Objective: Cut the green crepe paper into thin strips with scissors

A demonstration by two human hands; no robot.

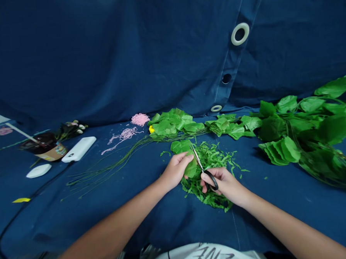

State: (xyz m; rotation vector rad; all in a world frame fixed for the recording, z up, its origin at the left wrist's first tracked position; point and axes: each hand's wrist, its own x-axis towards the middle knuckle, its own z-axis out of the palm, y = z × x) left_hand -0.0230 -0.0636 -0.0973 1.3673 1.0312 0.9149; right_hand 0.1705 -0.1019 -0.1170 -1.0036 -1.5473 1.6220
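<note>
Between the thumb and fingers of my left hand is a green artificial leaf, with another part of it or a second leaf showing above the fingertips. My right hand grips a pair of scissors by the black handles. The metal blades point up and to the left, right at the leaf's right edge. Under both hands lies a heap of shredded green leaf strips on the blue cloth. Whether the blades are fully together is hard to make out.
Behind the heap are stacked green leaves and long thin stems. Leafy vines spread on the right. Pink shreds and pink string lie at the back. A drink cup, white power bank and black cable occupy the left.
</note>
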